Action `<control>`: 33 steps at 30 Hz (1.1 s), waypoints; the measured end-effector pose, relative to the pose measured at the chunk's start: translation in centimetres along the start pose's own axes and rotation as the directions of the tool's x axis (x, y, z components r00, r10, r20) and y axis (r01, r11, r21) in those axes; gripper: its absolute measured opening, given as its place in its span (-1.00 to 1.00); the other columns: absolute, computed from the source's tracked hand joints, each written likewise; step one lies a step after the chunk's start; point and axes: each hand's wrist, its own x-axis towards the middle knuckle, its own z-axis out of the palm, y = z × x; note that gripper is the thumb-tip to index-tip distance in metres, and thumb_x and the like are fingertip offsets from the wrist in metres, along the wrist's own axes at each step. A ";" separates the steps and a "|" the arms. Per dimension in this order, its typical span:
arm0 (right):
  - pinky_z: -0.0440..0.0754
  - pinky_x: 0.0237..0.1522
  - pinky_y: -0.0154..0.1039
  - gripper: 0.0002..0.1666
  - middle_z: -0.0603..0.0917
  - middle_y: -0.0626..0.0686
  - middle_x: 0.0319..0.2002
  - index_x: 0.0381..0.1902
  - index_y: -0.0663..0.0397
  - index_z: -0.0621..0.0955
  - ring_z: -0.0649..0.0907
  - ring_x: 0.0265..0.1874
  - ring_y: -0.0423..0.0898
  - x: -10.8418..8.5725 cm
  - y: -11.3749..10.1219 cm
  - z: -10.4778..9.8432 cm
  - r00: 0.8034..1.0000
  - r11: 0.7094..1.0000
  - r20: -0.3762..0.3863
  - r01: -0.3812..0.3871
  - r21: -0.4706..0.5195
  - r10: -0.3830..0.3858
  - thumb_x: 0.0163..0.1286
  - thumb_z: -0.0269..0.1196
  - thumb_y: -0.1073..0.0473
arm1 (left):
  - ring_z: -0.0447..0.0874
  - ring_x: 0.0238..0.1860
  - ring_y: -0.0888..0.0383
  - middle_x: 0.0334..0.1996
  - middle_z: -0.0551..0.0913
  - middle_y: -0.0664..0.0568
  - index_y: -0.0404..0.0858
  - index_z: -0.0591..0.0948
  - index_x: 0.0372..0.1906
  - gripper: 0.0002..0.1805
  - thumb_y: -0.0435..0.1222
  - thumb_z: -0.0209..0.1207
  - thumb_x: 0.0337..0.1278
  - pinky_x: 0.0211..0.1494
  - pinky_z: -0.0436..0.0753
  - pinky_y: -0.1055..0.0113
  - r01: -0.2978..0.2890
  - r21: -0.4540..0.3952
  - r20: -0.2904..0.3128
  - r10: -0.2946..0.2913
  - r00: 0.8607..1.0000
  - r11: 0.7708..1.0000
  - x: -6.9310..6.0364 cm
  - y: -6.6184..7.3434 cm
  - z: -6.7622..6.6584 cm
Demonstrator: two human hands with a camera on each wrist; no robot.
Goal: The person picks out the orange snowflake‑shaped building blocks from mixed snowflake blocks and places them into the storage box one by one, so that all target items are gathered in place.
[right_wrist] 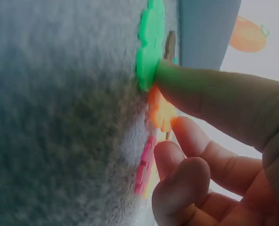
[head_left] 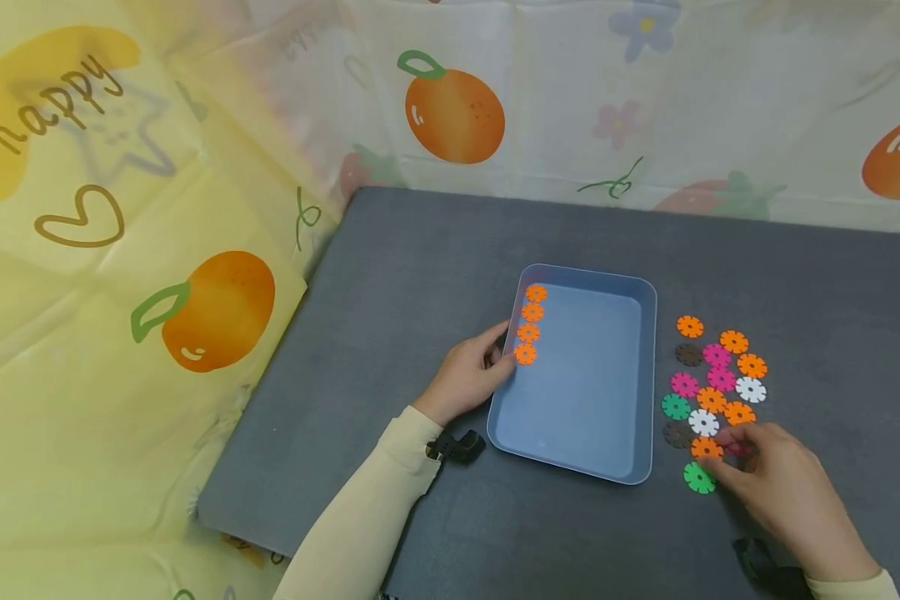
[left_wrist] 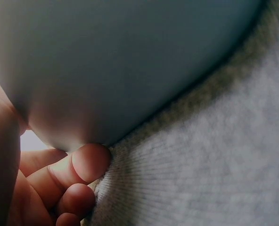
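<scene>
My left hand [head_left: 468, 375] grips the left rim of a shallow blue tray [head_left: 585, 458], thumb at the rim and fingers against the outside, as the tray's wall [left_wrist: 130, 61] in the left wrist view also shows. Several orange notched discs [head_left: 528, 332] form a column along the tray's left side. To the right of the tray, my right hand [head_left: 783, 479] pinches an orange notched disc [right_wrist: 161, 112] between thumb and index finger, low at the table. A green disc [head_left: 699, 478] lies beside the thumb, and a pink disc [right_wrist: 145, 165] is partly hidden under the fingers.
Loose notched discs in orange, pink, white, brown and green, such as a white disc [head_left: 751, 389], lie flat right of the tray. The grey table [head_left: 330, 400] meets a fruit-printed cloth [head_left: 555, 100] at the back and left.
</scene>
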 end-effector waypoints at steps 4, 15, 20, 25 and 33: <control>0.47 -0.45 -0.18 -0.44 0.69 0.16 -0.31 -0.06 0.40 0.64 0.55 -0.42 -0.01 0.1 -0.4 0.0 0.999 0.999 0.025 -0.036 0.007 0.036 0.25 0.55 0.02 | 0.49 -0.48 0.19 -0.42 0.59 0.10 -0.19 0.46 0.52 -0.37 -0.15 0.14 0.41 -0.35 0.48 0.32 -0.013 0.009 -0.006 0.013 1.000 1.000 0.0 -0.1 0.0; 0.49 -0.48 -0.21 -0.67 0.73 0.04 -0.37 -0.12 0.32 0.69 0.57 -0.46 -0.06 0.1 -0.7 -0.6 0.999 0.999 0.038 0.010 0.035 -0.012 0.34 0.49 0.16 | 0.49 -0.49 0.19 -0.42 0.59 0.11 -0.18 0.47 0.52 -0.38 -0.15 0.15 0.41 -0.35 0.48 0.33 -0.025 0.019 -0.011 0.025 1.000 1.000 0.1 0.0 0.1; 0.48 -0.51 -0.27 -0.73 0.73 -0.02 -0.38 -0.11 0.26 0.72 0.56 -0.47 -0.08 0.1 -1.4 -1.2 0.996 0.995 0.001 0.084 0.056 -0.085 0.37 0.46 0.17 | 0.49 -0.49 0.18 -0.43 0.59 0.10 -0.18 0.47 0.52 -0.38 -0.16 0.14 0.40 -0.36 0.49 0.32 -0.006 0.003 -0.014 0.006 1.000 1.000 0.0 -0.1 -0.1; 0.46 -0.54 -0.27 -0.79 0.73 -0.02 -0.37 -0.12 0.21 0.73 0.54 -0.52 -0.13 0.3 -2.5 -1.6 0.987 0.987 -0.074 0.147 0.067 -0.142 0.37 0.45 0.20 | 0.49 -0.50 0.18 -0.44 0.59 0.11 -0.16 0.48 0.51 -0.39 -0.16 0.15 0.41 -0.36 0.48 0.32 -0.005 0.009 -0.020 0.005 1.000 1.000 -0.1 -0.1 -0.1; 0.46 -0.54 -0.28 -0.80 0.78 -0.01 -0.34 -0.11 0.13 0.75 0.54 -0.56 -0.26 1.0 -5.1 -2.4 0.955 0.968 -0.202 0.238 0.082 -0.218 0.35 0.47 0.19 | 0.49 -0.50 0.18 -0.44 0.59 0.11 -0.16 0.48 0.51 -0.38 -0.15 0.15 0.40 -0.36 0.48 0.32 -0.003 0.015 -0.015 0.003 1.000 1.000 -0.1 0.0 0.0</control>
